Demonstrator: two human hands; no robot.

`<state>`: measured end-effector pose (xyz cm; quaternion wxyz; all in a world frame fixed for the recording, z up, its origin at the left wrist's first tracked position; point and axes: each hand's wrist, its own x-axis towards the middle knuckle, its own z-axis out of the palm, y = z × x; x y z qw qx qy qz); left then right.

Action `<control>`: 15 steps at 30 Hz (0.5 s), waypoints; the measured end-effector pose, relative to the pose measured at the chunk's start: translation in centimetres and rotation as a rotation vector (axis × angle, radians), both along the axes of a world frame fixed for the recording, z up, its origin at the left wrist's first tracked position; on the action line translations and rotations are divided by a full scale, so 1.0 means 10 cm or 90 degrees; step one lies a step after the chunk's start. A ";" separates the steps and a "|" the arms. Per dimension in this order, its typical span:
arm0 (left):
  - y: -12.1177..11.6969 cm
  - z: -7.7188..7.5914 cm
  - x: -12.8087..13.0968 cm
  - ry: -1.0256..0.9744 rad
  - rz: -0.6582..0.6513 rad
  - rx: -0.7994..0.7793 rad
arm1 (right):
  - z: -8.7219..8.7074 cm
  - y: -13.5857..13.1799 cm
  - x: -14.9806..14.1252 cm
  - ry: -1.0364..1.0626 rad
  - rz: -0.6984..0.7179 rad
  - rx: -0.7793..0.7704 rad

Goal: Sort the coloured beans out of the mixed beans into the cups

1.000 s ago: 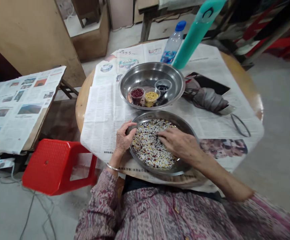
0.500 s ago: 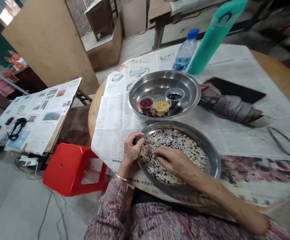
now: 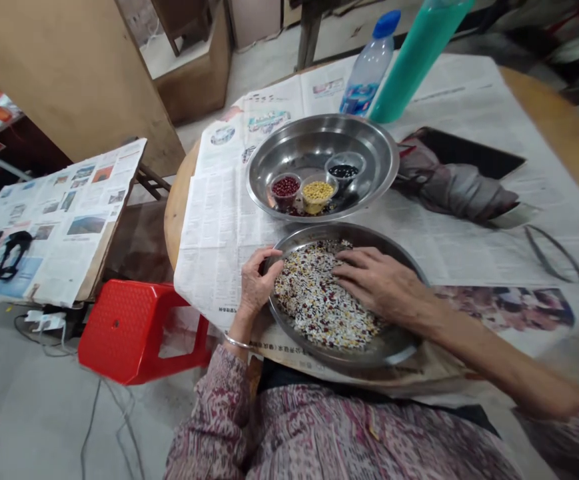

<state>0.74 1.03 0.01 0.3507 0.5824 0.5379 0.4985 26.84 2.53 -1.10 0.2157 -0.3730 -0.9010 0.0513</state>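
Note:
A steel pan [image 3: 396, 347] of mixed white, red, yellow and black beans [image 3: 314, 303] lies before me on a newspaper-covered round table. My left hand [image 3: 256, 280] grips the pan's left rim, fingers curled over the edge. My right hand [image 3: 376, 280] lies flat on the beans, fingers stretched toward the pan's middle. Behind stands a second steel pan [image 3: 369, 143] holding three small clear cups: red beans [image 3: 285, 187], yellow beans [image 3: 318, 192] and black beans [image 3: 344, 171].
A clear water bottle [image 3: 366, 70] and a teal bottle [image 3: 412, 57] stand at the table's far side. A folded grey umbrella [image 3: 456, 190] lies to the right. A red plastic stool [image 3: 134, 333] and a newspaper-covered board [image 3: 49, 220] are on the left.
My right hand has shifted rightward and farther across the beans, from the pan's near-left part to its middle. The left hand stays on the rim. The camera view has swung.

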 end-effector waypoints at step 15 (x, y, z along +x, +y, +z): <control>-0.01 -0.01 0.01 0.015 0.011 0.007 | 0.09 -0.38 -0.52 -0.009 0.137 -0.030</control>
